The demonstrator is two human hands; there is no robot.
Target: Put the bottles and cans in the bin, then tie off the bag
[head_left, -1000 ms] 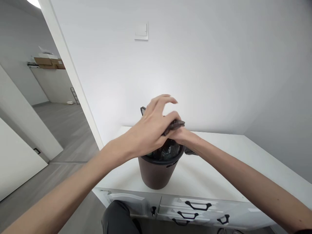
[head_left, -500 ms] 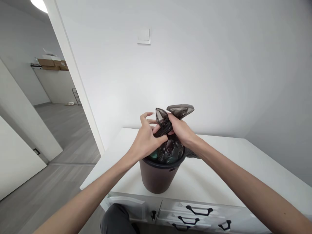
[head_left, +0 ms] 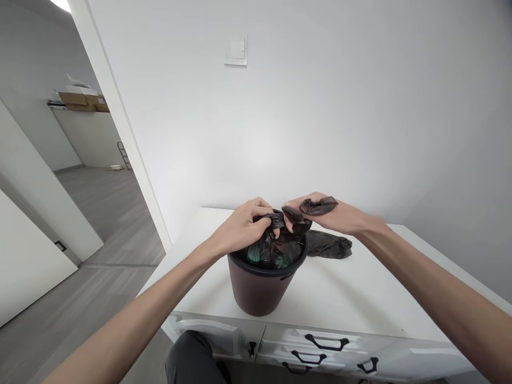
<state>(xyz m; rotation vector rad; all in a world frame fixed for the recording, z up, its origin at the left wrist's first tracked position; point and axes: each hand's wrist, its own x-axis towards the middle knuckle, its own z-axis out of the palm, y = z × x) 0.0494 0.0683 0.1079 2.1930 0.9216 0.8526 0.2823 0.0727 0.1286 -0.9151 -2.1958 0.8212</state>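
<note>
bin point(head_left: 260, 293) upright; bag neck point(head_left: 277, 220) crosswise

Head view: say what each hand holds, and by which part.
Left hand grips the black bag by its gathered top; the right hand is at that top too, its exact hold hidden.

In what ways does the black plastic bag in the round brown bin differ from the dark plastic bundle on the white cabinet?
The thin black plastic bag bulges inside the round brown bin; the flattened dark plastic bundle lies on the white cabinet top. The left hand grips the bag and the right hand touches it; neither touches the bundle. Greenish patches show in the bag, none in the bundle. Both look wrinkled.
</note>
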